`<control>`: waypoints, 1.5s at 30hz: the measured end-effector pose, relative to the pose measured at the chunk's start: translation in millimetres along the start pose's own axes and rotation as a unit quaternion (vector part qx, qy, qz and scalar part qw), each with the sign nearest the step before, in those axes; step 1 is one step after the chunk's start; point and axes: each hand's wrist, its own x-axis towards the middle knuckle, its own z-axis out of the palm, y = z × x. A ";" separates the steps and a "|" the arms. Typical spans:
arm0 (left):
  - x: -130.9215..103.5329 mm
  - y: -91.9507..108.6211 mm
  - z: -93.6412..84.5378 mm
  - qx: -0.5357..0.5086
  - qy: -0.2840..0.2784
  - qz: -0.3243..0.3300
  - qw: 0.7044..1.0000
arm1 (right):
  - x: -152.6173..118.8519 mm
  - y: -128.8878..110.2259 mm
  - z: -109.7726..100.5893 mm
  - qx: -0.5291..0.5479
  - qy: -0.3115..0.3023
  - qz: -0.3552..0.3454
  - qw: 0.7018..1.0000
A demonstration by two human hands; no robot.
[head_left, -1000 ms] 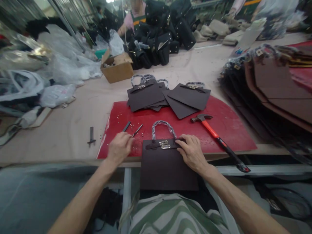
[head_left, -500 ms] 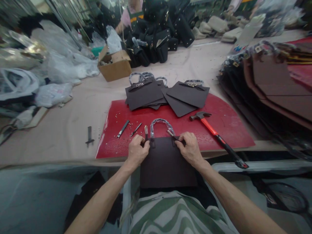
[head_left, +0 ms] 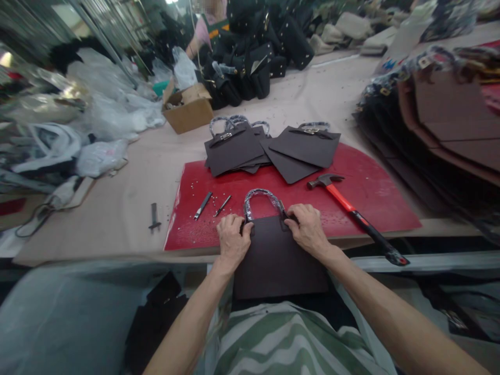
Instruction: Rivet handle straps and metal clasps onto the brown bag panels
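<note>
A dark brown bag panel (head_left: 279, 260) lies at the front edge of the table, its lower part over my lap. Its handle (head_left: 261, 192), wrapped in clear plastic, arches away from me over the red mat (head_left: 219, 235). My left hand (head_left: 233, 237) pinches a dark strap at the left handle base. At the right base, my right hand (head_left: 307, 224) grips the other dark strap, thumb against fingers. Both strap ends are mostly hidden by my fingers.
A hammer (head_left: 347, 205) lies right of the panel. Two metal tools (head_left: 203, 205) (head_left: 222, 205) and small studs lie left. Behind are finished-looking panels (head_left: 238, 151), a cardboard box (head_left: 191, 112) and black bags (head_left: 250, 73). Brown pieces (head_left: 445, 109) are piled right. A person stands behind.
Both hands have folded the straps down close to the handle bases; their metal ends no longer stick up as before. The view has shifted slightly.
</note>
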 end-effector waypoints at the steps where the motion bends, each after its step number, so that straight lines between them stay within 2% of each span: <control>1: -0.3 2.5 0.9 0.002 0.001 -0.007 1.000 | 0.8 1.5 -0.7 0.005 0.000 -0.003 1.000; 4: -1.5 9.7 1.6 -0.004 0.004 -0.022 1.000 | 2.0 4.1 -2.1 -0.005 0.002 -0.023 1.000; 7: -3.0 12.9 0.8 -0.027 -0.002 -0.022 0.999 | 0.6 2.4 -2.9 -0.069 -0.001 -0.051 0.996; 10: -3.2 13.3 0.2 -0.056 -0.014 -0.029 0.998 | -4.1 -5.5 -4.2 -0.144 0.022 -0.056 0.988; 13: -2.2 14.9 1.1 -0.080 -0.018 -0.037 0.996 | -9.2 -16.6 -2.2 -0.157 0.045 -0.090 0.982; 17: -2.6 20.2 3.2 -0.092 -0.019 -0.026 0.995 | -11.7 -24.3 10.1 -0.116 -0.029 -0.185 0.975; 21: 1.5 18.1 -6.3 -0.083 -0.023 -0.012 0.996 | -12.1 -22.9 17.4 -0.117 -0.051 -0.169 0.977; 23: 11.0 6.8 -18.4 -0.046 -0.028 -0.017 0.998 | -12.4 -21.3 16.3 -0.110 -0.056 -0.164 0.979; 25: 26.0 -14.1 -33.9 -0.004 -0.023 -0.044 0.999 | -12.6 -21.0 13.5 -0.097 -0.065 -0.160 0.980; 29: 63.7 -74.7 -60.9 0.048 -0.009 -0.128 0.991 | -10.9 -27.2 5.9 -0.077 -0.094 -0.124 0.985; 30: 72.9 -90.0 -64.0 0.059 -0.033 -0.141 0.988 | -9.9 -29.3 3.8 -0.076 -0.104 -0.114 0.985; 33: 96.3 -124.2 -64.3 0.130 -0.186 -0.157 0.961 | -6.8 -32.8 -2.1 -0.074 -0.138 -0.102 0.982; 35: 106.8 -134.1 -61.3 0.148 -0.246 -0.159 0.945 | -6.7 -32.6 -5.8 -0.070 -0.153 -0.102 0.980; 38: 114.0 -134.7 -59.0 0.164 -0.279 -0.145 0.935 | -10.2 -31.3 -10.1 -0.059 -0.161 -0.103 0.980; 42: 108.0 -134.2 -62.3 0.137 -0.256 -0.129 0.948 | -13.1 -29.9 -12.4 -0.048 -0.166 -0.101 0.980; 45: 93.7 -139.7 -67.5 0.008 -0.210 -0.179 0.961 | -9.5 -27.6 -13.4 -0.025 -0.182 -0.104 0.977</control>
